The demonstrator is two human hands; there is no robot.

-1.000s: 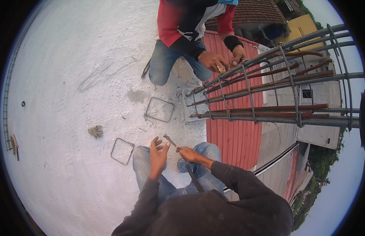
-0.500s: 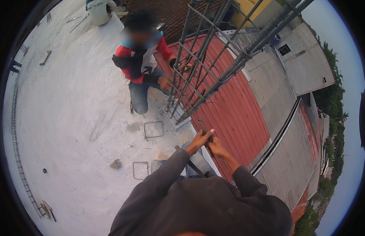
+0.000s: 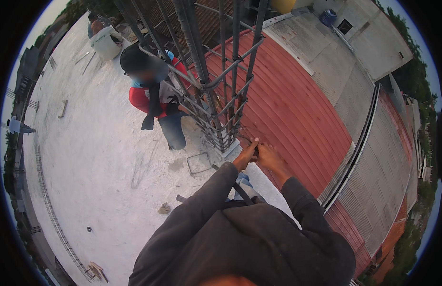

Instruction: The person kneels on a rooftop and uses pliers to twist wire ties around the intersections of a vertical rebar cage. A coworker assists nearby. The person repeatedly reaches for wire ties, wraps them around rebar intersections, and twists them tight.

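My left hand [image 3: 245,156] and my right hand [image 3: 272,158] are close together in front of me, both with fingers closed around a thin dark rod-like thing [image 3: 256,148]. Fingers cover most of it, so its kind does not show. Just beyond my hands rises a column cage of steel rebar [image 3: 212,102], its upright bars ringed by square stirrups. A co-worker [image 3: 156,102] in a red, white and black top kneels at its left side, arms partly hidden behind the bars. One loose square stirrup [image 3: 199,163] lies on the slab to the left of my hands.
The pale concrete slab [image 3: 102,157] ends near my right side, beside a red metal roof [image 3: 287,95]. Grey roofing [image 3: 373,190] lies farther right. A long rebar cage [image 3: 54,209] runs along the slab's left. Another person [image 3: 105,43] is at the far left.
My view has shifted, so the rebar cage now stands more upright and nearer. My hands have come closer together and hide more of the rod-like thing. The co-worker leans lower behind the bars.
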